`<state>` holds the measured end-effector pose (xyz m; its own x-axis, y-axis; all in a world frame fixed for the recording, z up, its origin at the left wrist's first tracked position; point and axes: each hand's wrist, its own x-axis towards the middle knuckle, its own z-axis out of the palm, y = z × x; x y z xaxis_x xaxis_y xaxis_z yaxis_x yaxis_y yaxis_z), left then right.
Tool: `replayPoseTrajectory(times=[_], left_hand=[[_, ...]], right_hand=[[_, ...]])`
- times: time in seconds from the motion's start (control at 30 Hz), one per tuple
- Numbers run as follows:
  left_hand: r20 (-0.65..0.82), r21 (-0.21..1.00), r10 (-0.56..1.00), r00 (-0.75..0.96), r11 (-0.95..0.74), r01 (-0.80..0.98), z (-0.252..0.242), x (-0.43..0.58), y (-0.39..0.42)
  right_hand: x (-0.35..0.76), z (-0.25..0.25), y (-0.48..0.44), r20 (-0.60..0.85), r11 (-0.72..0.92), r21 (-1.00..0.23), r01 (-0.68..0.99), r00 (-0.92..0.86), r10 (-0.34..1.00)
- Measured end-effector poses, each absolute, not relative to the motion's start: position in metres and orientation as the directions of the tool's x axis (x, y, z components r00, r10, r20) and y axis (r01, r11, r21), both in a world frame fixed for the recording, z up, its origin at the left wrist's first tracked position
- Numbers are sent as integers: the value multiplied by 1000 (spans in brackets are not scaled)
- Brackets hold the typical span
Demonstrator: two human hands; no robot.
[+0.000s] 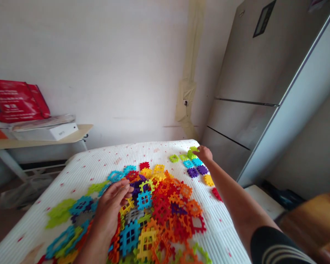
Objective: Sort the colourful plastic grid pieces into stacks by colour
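A big heap of plastic interlocking building pieces (162, 209), in red, orange, yellow, blue, lime green and purple, covers the middle of the table. Over the heap's left part is my left hand (114, 194), its fingers curled towards the thumb; anything between them is hidden. My right hand (205, 154) reaches to the far right corner, fingers closed at a lime-green building piece (192, 152). Just below it lie blue pieces (188, 164) and purple pieces (193, 172) in short rows. A yellow piece (208, 180) and a red piece (217, 194) continue towards me, partly behind my right forearm.
A white ribbed cover with red specks (121, 154) lies over the table. To the right stands a tall grey fridge (236, 91). At left, a side table (82, 132) holds a white box (55, 132) and a red bag (19, 101). A wall is behind.
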<state>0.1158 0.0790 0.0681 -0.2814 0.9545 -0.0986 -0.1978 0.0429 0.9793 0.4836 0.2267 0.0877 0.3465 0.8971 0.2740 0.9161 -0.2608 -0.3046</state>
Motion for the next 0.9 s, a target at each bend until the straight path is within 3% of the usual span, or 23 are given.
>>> replayPoseTrajectory(times=[0.9], left_hand=[[-98, 979, 958, -270, 44, -197, 64, 112, 81]], right_hand=[[475, 75, 241, 197, -332, -150, 931, 357, 913]])
